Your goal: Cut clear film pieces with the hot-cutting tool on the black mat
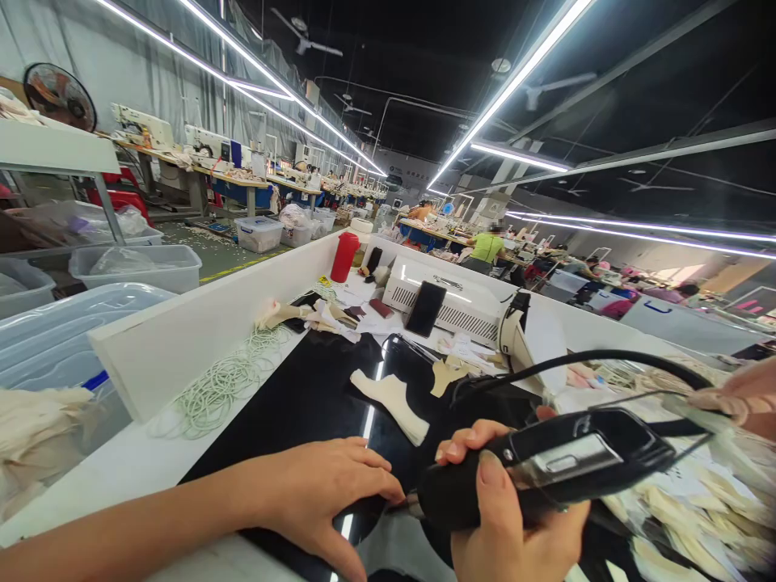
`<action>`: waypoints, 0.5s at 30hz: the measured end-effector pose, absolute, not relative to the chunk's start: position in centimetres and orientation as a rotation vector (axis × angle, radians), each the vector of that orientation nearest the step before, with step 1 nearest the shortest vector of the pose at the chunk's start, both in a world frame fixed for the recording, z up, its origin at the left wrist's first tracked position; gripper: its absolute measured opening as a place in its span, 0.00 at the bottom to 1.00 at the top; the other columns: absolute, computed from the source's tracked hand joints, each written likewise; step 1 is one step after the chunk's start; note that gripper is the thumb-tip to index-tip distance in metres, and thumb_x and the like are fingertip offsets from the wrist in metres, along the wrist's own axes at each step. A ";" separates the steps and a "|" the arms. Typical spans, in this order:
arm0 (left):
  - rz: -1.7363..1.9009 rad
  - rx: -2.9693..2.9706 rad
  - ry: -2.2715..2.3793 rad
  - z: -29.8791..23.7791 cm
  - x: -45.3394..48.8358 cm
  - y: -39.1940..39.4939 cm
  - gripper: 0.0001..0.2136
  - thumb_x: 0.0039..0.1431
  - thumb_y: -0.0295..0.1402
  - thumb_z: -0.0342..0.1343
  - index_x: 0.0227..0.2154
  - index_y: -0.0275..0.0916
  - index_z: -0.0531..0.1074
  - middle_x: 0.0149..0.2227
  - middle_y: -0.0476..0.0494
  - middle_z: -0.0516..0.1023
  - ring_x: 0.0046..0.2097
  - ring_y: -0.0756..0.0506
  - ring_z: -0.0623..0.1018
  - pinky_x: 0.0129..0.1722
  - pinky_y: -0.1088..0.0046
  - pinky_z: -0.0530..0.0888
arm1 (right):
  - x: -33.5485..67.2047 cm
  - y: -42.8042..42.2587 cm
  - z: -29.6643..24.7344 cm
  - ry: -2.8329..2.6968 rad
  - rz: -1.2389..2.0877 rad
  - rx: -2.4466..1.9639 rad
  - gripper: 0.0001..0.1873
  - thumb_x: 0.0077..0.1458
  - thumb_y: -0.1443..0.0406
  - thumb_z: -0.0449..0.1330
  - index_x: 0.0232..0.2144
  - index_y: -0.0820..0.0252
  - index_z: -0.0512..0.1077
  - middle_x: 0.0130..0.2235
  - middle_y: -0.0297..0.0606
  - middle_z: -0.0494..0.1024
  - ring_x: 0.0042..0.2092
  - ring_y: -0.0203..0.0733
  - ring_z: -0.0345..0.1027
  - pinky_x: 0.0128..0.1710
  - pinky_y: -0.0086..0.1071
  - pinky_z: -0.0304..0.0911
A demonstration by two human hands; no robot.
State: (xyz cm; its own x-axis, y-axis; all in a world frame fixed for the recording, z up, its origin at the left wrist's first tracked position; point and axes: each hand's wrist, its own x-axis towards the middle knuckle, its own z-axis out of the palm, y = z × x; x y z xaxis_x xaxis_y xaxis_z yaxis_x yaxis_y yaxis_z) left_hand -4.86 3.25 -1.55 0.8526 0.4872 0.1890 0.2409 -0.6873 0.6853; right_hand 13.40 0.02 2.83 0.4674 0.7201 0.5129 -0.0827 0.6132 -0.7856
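My right hand is wrapped around a black corded handheld power tool with a silver switch plate on its side. Its narrow tip points left, toward my left hand. That hand is open over the glossy black work surface, fingers and thumb apart; whether a fingertip touches the tip I cannot tell. Beyond both hands lies a cream fabric piece. At the right edge another person's hand pinches near the tool's cord.
Pale green cord is heaped at left inside a white side panel. A phone leans on a white slotted machine, near a red cup. Cream fabric pieces pile up at right. Plastic bins stand left.
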 end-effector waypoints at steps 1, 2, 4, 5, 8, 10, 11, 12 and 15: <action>0.464 2.339 0.528 -1.6 -4.8 3.3 0.34 0.55 0.52 0.69 0.61 0.44 0.68 0.56 0.38 0.78 0.61 0.33 0.74 0.69 0.49 0.58 | 13.4 0.0 2.9 -0.957 0.557 -0.778 0.33 0.57 0.63 0.70 0.61 0.45 0.63 0.34 0.29 0.76 0.29 0.38 0.71 0.32 0.40 0.73; 0.461 2.332 0.530 -1.6 -4.8 3.3 0.34 0.55 0.53 0.69 0.61 0.45 0.68 0.56 0.38 0.78 0.62 0.33 0.74 0.69 0.49 0.57 | 13.3 -0.1 2.9 -0.952 0.562 -0.781 0.32 0.57 0.64 0.70 0.61 0.45 0.63 0.34 0.29 0.76 0.29 0.37 0.71 0.32 0.40 0.73; 0.460 2.313 0.535 -1.7 -4.8 3.3 0.35 0.54 0.53 0.69 0.61 0.46 0.68 0.56 0.39 0.78 0.63 0.33 0.73 0.70 0.48 0.55 | 13.4 -0.2 3.0 -0.944 0.579 -0.772 0.31 0.58 0.64 0.70 0.60 0.44 0.64 0.34 0.29 0.76 0.29 0.37 0.71 0.32 0.39 0.73; 0.462 2.302 0.536 -1.7 -4.8 3.3 0.35 0.54 0.53 0.70 0.61 0.46 0.69 0.56 0.39 0.78 0.65 0.33 0.71 0.70 0.47 0.54 | 13.4 -0.3 2.9 -0.948 0.590 -0.761 0.31 0.58 0.64 0.69 0.60 0.44 0.65 0.34 0.29 0.76 0.29 0.37 0.71 0.32 0.39 0.73; 0.473 2.279 0.539 -1.8 -4.8 3.3 0.35 0.53 0.54 0.70 0.61 0.46 0.69 0.57 0.37 0.77 0.65 0.33 0.70 0.70 0.44 0.54 | 13.4 -0.6 2.8 -0.973 0.609 -0.718 0.32 0.58 0.64 0.69 0.61 0.44 0.64 0.34 0.30 0.76 0.29 0.38 0.71 0.30 0.40 0.73; 0.479 2.276 0.547 -1.7 -4.8 3.2 0.36 0.52 0.54 0.70 0.61 0.46 0.70 0.58 0.35 0.77 0.65 0.32 0.71 0.70 0.43 0.54 | 13.1 -0.9 2.8 -0.972 0.620 -0.705 0.33 0.58 0.63 0.69 0.62 0.44 0.64 0.34 0.30 0.76 0.29 0.38 0.71 0.30 0.39 0.72; 0.480 2.275 0.553 -1.7 -4.8 3.2 0.37 0.52 0.54 0.70 0.61 0.46 0.69 0.59 0.35 0.76 0.65 0.31 0.71 0.70 0.43 0.54 | 12.9 -1.0 2.8 -0.969 0.629 -0.704 0.32 0.58 0.63 0.68 0.62 0.43 0.63 0.34 0.30 0.75 0.30 0.38 0.70 0.31 0.39 0.72; 0.478 2.273 0.558 -1.7 -4.8 3.2 0.37 0.51 0.55 0.70 0.62 0.46 0.69 0.59 0.35 0.76 0.65 0.31 0.70 0.70 0.43 0.54 | 12.7 -1.2 2.8 -0.962 0.638 -0.710 0.32 0.59 0.63 0.68 0.62 0.43 0.63 0.34 0.29 0.75 0.30 0.38 0.70 0.31 0.38 0.71; 0.466 2.266 0.559 -1.6 -4.9 3.2 0.38 0.50 0.55 0.71 0.62 0.48 0.69 0.60 0.36 0.75 0.67 0.32 0.69 0.70 0.43 0.52 | 12.2 -1.5 3.0 -0.940 0.664 -0.749 0.30 0.60 0.63 0.67 0.61 0.40 0.63 0.34 0.28 0.74 0.30 0.37 0.70 0.34 0.39 0.70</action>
